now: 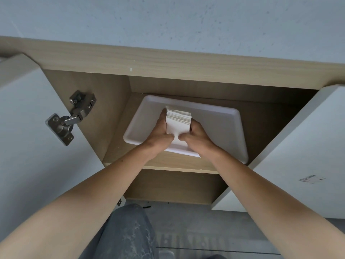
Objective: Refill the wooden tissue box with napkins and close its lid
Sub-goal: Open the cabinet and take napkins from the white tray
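Your knee in grey jeans (128, 232) sits closest, down at 6 o'clock, with both bare forearms reaching up past it into the open cabinet (168, 60). Your left hand (160, 131) and right hand (196, 134) are clamped on a stack of white napkins (178, 122), one on each side, thumbs nearly meeting on the near face. The stack sits over a white plastic tray (224, 128) on the shelf. A metal door hinge (72, 116) is out at 9 o'clock. No tissue box in view, so can't tell where it is.
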